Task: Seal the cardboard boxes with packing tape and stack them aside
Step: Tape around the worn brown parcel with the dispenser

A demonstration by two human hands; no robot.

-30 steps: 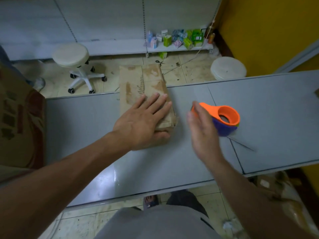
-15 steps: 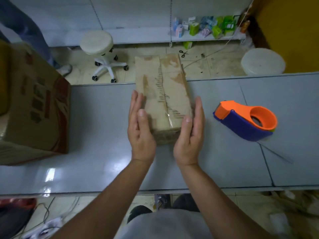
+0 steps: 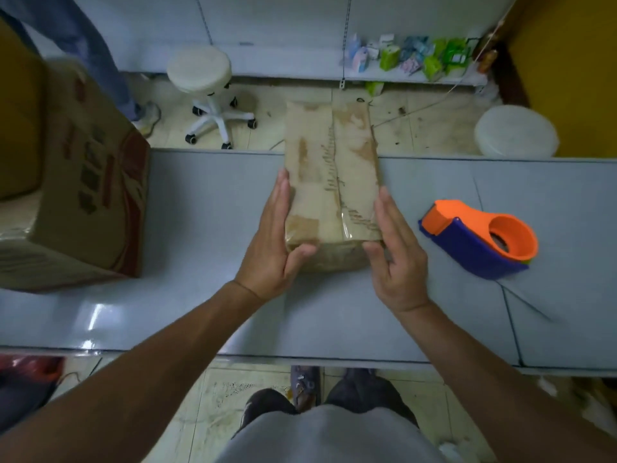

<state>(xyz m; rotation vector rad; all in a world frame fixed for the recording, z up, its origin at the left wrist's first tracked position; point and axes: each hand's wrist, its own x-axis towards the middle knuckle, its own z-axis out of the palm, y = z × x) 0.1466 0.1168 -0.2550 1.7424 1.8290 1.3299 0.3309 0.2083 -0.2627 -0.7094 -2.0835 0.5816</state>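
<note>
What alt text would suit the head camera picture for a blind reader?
A person's left hand and right hand, fingers straight, flank a cardboard box on a grey table. An orange-and-blue tape dispenser lies to its right, a large carton to its left.

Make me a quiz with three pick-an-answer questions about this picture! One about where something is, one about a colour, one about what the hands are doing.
1. Where is the tape dispenser?
A) on the floor
B) on the table, right of the small box
C) atop the small box

2. Which colours is it?
A) green and white
B) black
C) orange and blue

3. How are the left hand and right hand?
A) straight-fingered along the small box's sides
B) gripping the dispenser
C) in fists

Answers: B, it lies beside the box; C, orange top, blue body; A, one hand flanks each side.
</note>
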